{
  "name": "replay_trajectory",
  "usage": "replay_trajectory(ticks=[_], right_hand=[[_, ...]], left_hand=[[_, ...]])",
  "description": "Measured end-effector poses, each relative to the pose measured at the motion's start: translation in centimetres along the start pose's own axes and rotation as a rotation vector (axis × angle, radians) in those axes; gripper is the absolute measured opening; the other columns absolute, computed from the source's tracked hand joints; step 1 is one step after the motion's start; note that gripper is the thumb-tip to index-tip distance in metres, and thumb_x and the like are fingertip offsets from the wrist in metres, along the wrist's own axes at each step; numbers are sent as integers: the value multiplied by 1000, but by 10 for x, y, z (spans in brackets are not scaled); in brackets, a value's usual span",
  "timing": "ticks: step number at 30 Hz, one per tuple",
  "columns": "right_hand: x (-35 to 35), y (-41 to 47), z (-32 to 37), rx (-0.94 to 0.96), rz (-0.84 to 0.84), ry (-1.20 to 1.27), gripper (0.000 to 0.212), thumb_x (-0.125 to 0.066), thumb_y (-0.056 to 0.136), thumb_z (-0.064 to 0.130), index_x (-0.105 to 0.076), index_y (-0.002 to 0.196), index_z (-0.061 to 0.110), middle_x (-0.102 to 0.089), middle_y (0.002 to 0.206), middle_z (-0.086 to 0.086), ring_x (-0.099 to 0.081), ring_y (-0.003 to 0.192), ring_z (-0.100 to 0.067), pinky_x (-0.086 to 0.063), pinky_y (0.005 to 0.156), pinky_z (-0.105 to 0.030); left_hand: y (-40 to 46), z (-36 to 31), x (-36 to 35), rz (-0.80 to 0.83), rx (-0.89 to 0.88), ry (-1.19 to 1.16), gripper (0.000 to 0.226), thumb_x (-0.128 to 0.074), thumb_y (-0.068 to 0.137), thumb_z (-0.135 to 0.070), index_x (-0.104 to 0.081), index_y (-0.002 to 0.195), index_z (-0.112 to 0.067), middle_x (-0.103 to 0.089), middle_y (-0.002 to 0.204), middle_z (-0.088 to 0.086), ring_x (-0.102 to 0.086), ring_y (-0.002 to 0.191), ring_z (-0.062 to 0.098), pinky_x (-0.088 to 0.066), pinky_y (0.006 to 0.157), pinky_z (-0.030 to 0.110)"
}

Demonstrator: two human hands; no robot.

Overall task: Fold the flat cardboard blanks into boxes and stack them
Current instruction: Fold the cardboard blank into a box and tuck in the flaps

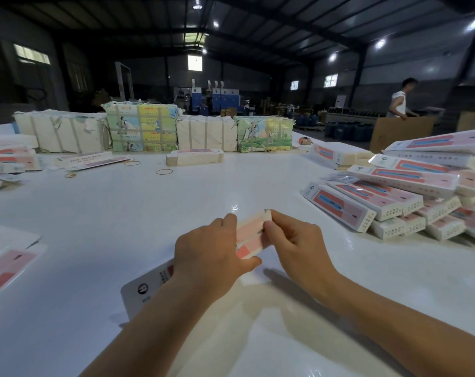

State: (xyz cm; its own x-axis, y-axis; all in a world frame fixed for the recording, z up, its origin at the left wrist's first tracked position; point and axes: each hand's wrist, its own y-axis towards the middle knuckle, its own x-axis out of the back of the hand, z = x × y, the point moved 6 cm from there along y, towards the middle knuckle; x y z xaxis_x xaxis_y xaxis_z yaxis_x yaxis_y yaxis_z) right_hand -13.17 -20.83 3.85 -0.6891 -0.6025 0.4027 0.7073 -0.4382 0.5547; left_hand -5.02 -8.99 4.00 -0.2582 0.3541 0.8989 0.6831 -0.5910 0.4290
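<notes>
At six o'clock on the table (122, 213), the left hand (209, 257) grips the half-formed box (248, 236) while the right hand (290, 240) pinches its end flap (267, 214), seemingly mid-tuck. Crease squarely, then stack it with the finished boxes (394, 197) at three o'clock.

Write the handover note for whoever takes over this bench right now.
Left hand grips the half-folded box around its middle; right hand pinches its end flap, not yet tucked.
Done: folded boxes piled at right on the white table.
Left: close this box, stack it, then take the flat blanks at the far centre.
</notes>
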Motion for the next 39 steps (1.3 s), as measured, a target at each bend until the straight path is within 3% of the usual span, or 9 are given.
replay_trajectory(ticks=[7,11,16,20,26,29,32,36,39], right_hand=[[-4,-3,-5,-23,-64,-55,25,-46,97,9,-68,109,15,-66,69,7,-61,68,-11,-41,60,-8],[-9,-8,-3,10,-38,9,24,-40,97,2,-61,98,14,-64,76,-5,-54,67,-16,-40,57,-7],[-11,0,-11,-127,7,133,33,-46,99,17,-49,126,36,-55,107,39,-56,98,13,-40,79,2],[-16,-6,-4,-50,39,64,18,-47,96,17,-62,92,25,-68,82,15,-62,77,-5,-48,68,-16],[-21,-6,2,-26,183,143,39,-59,87,17,-55,124,28,-68,110,12,-62,104,-8,-50,95,-35],[-16,-2,9,88,255,29,71,-59,80,29,-26,141,40,-40,147,11,-45,125,-4,-40,106,-30],[-16,1,12,287,375,-196,86,-65,80,21,-9,143,40,-10,156,15,-22,141,-7,-31,112,-24],[-21,3,1,428,387,-497,72,-71,84,23,-35,146,18,-43,141,-4,-39,126,-20,-42,99,-36],[-18,7,-10,471,322,-583,65,-72,83,28,-46,138,6,-56,126,-14,-48,113,-32,-41,93,-37]], left_hand=[[-3,-13,0,-36,12,74,60,-50,73,-76,-20,87,-26,-32,73,-9,-40,66,14,-19,47,27],[-2,-16,-5,-21,28,73,60,-50,75,-74,-21,87,-23,-31,74,-8,-39,68,15,-22,49,28],[4,-4,-6,28,81,-23,61,-49,71,-79,-32,97,-26,-49,90,-8,-50,76,16,-34,60,28],[5,-3,-2,11,72,-8,60,-50,73,-77,-33,97,-25,-48,87,-8,-60,87,19,-35,62,28],[11,5,10,-42,7,94,58,-49,72,-77,-23,89,-28,-35,69,-10,-50,67,17,-27,51,25],[14,11,14,-29,-39,120,62,-50,67,-82,-23,88,-30,-30,62,-10,-37,57,13,-20,45,25],[15,10,9,-6,-115,136,65,-50,63,-85,-33,97,-32,-42,71,-12,-42,63,12,-23,47,24],[4,14,-1,25,-155,119,80,-47,63,-86,-37,125,-37,-57,110,-14,-50,87,9,-38,66,24],[-1,2,6,-222,-324,137,85,-31,75,-81,-57,126,-19,-59,122,4,-56,107,29,-44,86,47]])
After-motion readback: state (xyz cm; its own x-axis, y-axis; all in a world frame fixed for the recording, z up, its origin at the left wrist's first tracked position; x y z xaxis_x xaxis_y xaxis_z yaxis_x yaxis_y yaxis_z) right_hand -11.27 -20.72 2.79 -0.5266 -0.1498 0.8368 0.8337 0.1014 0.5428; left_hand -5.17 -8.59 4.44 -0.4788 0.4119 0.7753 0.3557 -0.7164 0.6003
